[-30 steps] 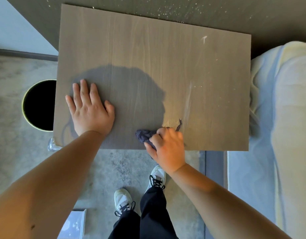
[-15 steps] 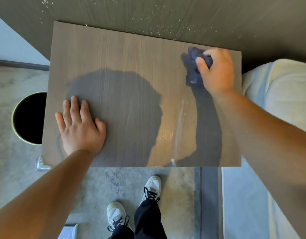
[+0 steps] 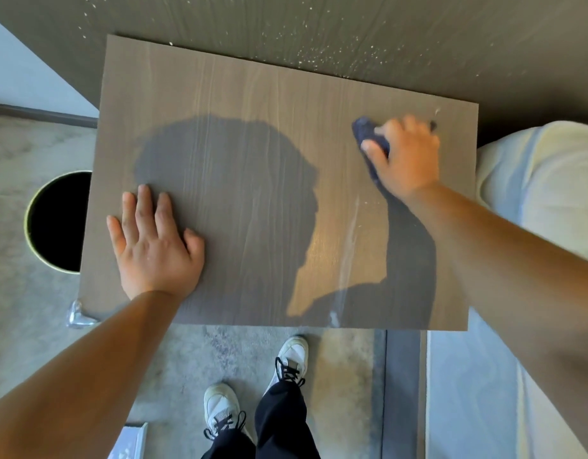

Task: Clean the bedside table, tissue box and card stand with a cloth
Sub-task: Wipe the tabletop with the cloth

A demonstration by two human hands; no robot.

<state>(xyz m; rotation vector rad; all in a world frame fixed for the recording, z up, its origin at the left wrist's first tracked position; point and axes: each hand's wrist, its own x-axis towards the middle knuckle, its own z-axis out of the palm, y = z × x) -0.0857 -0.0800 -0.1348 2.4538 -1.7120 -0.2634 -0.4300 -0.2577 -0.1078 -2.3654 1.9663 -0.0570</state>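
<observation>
The bedside table [image 3: 259,104] has a brown wood-grain top that fills the middle of the view. My left hand [image 3: 153,246] lies flat on its near-left part, fingers spread. My right hand [image 3: 406,157] presses a bunched dark blue cloth [image 3: 368,132] on the far-right part of the top; the hand is blurred. A pale streak of residue [image 3: 347,256] runs down the top toward the front edge. No tissue box or card stand is in view.
A round black bin with a yellow rim [image 3: 57,220] stands on the floor left of the table. A bed with pale bedding [image 3: 537,180] borders the right side. My shoes [image 3: 289,356] are on the carpet below the front edge. A clear plastic piece [image 3: 77,314] sits by the near-left corner.
My right hand swept the cloth from the near front edge to the far-right corner, then drew back slightly toward me. My left hand stayed flat in place.
</observation>
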